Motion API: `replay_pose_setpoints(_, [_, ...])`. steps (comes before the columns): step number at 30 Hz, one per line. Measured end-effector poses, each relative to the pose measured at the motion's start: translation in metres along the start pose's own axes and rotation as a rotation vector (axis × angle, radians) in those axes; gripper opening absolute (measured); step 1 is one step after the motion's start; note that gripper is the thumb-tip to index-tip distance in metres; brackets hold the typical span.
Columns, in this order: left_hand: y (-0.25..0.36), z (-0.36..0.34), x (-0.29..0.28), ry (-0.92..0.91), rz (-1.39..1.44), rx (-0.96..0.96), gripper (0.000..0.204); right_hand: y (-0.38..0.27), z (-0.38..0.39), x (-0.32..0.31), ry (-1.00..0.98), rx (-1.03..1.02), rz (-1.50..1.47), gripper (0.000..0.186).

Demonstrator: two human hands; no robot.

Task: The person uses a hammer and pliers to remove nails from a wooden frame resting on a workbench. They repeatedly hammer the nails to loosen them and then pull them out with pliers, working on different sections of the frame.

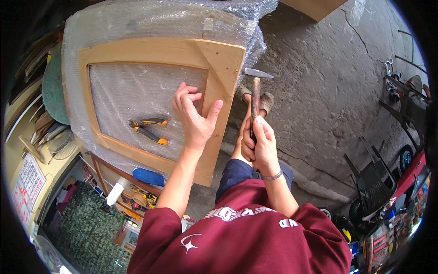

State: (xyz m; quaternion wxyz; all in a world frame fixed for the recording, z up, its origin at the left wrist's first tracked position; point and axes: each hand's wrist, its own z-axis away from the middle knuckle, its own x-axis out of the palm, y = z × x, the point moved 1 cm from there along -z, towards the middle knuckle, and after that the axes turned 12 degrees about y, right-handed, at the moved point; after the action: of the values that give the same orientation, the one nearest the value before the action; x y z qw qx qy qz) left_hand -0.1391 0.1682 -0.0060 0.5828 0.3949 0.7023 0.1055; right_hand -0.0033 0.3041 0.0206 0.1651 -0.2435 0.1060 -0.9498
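A light wooden frame (132, 51) with an angled piece at its upper right corner lies on bubble wrap (132, 20). My left hand (195, 114) is raised over the frame's right inner edge, fingers loosely curled and apart, holding nothing; whether it touches the wood I cannot tell. My right hand (260, 144) grips the handle of a hammer (256, 96), held upright beside the frame's right edge with the metal head at the top. Black-and-orange cutting pliers (153, 137) rest on the bubble wrap inside the frame's opening.
Concrete floor (310, 91) runs along the right, where dark chairs (369, 178) and a red wheeled object (410, 173) stand. At left are stacked boards (27, 91), a green round panel (55, 91) and a fan guard (60, 146). A wooden board (312, 7) sits at the top.
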Motion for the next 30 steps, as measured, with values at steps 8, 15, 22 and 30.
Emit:
replay_pose_setpoints(8, [0.003, -0.002, -0.002, -0.027, -0.024, 0.01, 0.056, 0.004, -0.001, 0.001, -0.037, -0.016, -0.003, 0.035])
replay_pose_setpoints(15, [0.002, 0.0, -0.003, -0.058, -0.005, 0.003, 0.051, 0.006, -0.006, 0.0, 0.132, 0.026, -0.313, 0.034])
replay_pose_setpoints(22, [0.002, 0.0, 0.001, -0.031, 0.022, 0.002, 0.052, 0.006, -0.007, -0.002, -0.01, 0.156, -0.286, 0.035])
replay_pose_setpoints(30, [0.005, -0.002, -0.003, -0.022, -0.023, 0.037, 0.043, -0.002, 0.009, 0.005, 0.239, -0.716, 0.771, 0.024])
